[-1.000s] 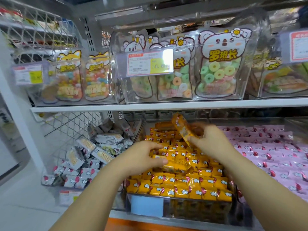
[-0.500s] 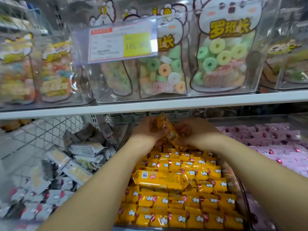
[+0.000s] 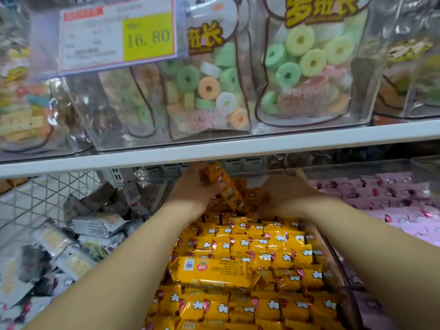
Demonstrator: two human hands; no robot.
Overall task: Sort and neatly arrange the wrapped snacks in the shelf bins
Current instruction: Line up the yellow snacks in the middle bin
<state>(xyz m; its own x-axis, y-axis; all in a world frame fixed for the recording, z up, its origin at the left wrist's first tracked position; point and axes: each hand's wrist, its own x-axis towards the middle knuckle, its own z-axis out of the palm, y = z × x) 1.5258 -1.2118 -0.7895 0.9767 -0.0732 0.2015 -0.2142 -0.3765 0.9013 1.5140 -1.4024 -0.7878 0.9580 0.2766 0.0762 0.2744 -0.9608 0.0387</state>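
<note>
The middle clear bin (image 3: pixel 344 272) holds rows of yellow wrapped snacks (image 3: pixel 252 246). One longer yellow pack (image 3: pixel 214 270) lies face down across the rows. At the back of the bin, under the upper shelf, my left hand (image 3: pixel 192 194) grips a single yellow snack (image 3: pixel 223 184), tilted with one end raised. My right hand (image 3: pixel 285 196) is beside it, over the rear snacks, with its fingers hidden behind the hand and the packs.
Grey and white wrapped snacks (image 3: pixel 95 225) lie jumbled in the wire bin on the left. Pink wrapped snacks (image 3: pixel 392 201) fill the bin on the right. The white shelf edge (image 3: pixel 214 148) hangs low overhead, carrying bags of ring candy (image 3: pixel 304 67) and a price tag (image 3: pixel 119 36).
The view has moved closer and lower. The yellow snack passed from my right hand to my left, and both hands reached further back under the shelf.
</note>
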